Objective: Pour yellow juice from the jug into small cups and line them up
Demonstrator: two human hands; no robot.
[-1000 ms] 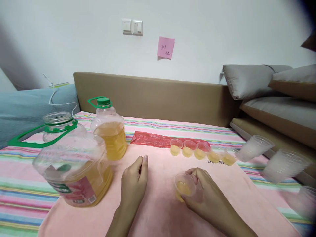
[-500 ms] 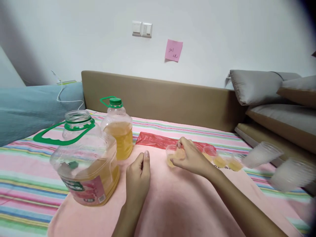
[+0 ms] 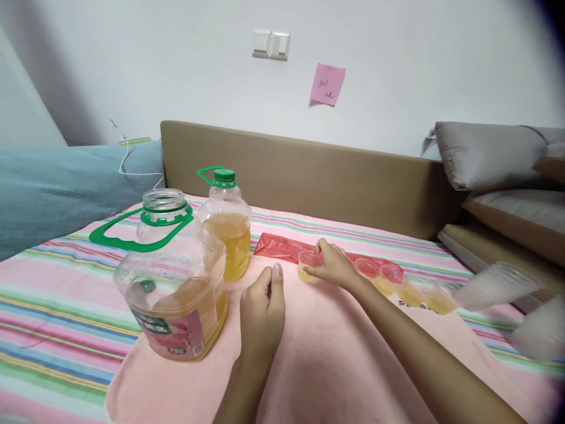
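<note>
- Far left of the frame, a blue cover [image 3: 75, 197] lies beside the striped sheet [image 3: 57, 306].
- Left of centre, an uncapped jug [image 3: 170, 312] of amber liquid stands upright, its green handle [image 3: 132, 245] tipped outward.
- Just behind it, a second jug [image 3: 227, 235] wears its green cap [image 3: 225, 175].
- Near the lower centre, the left hand [image 3: 262, 309] is clenched, thumb raised, above a pink cloth [image 3: 304, 353].
- At mid-frame, a clear cup [image 3: 306, 272] of yellow liquid stands upright before a strip of red plastic [image 3: 280, 247]; whether its base touches the cloth cannot be told.
- Right of centre, the right hand [image 3: 335, 265] grasps that cup between thumb and fingers.
- Beyond the wrist, filled cups [image 3: 410, 292] line up toward the right, close together.
- At the right edge, tilted stacks of cups [image 3: 494, 287] lie below grey pillows [image 3: 489, 156].
</note>
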